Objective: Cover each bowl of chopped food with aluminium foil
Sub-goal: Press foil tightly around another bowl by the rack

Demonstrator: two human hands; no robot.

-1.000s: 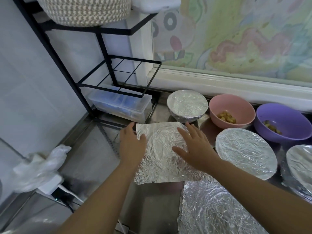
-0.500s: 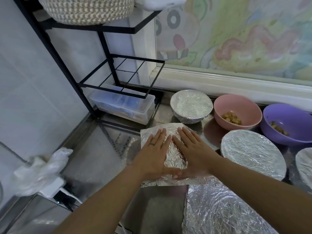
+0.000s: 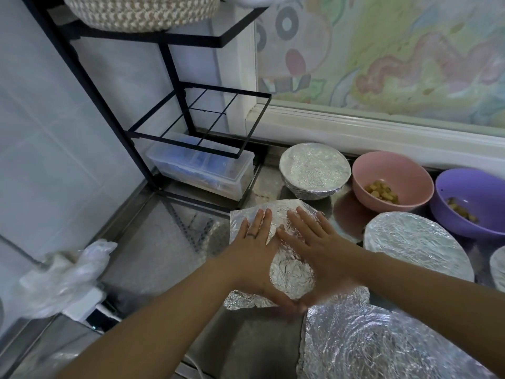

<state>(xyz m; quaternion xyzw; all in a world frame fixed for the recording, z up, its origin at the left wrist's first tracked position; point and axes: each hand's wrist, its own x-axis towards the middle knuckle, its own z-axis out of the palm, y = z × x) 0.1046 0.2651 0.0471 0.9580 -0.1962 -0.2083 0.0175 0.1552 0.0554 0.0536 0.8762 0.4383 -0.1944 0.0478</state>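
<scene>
A crinkled foil sheet lies over a bowl in the middle of the steel counter; the bowl itself is hidden. My left hand and my right hand press flat on the foil, fingers straight, thumbs meeting at the near edge. Behind stands a foil-covered bowl. A pink bowl and a purple bowl hold chopped food and stand uncovered. Another foil-covered bowl sits to the right.
More foil lies at the near right, and a foil-covered rim shows at the right edge. A black wire rack with a clear plastic box stands at the back left. A plastic glove lies at the left.
My left hand moved from the foil's left edge onto its top beside my right hand. Both hands have since spread slightly, pressing the foil down over the bowl.
</scene>
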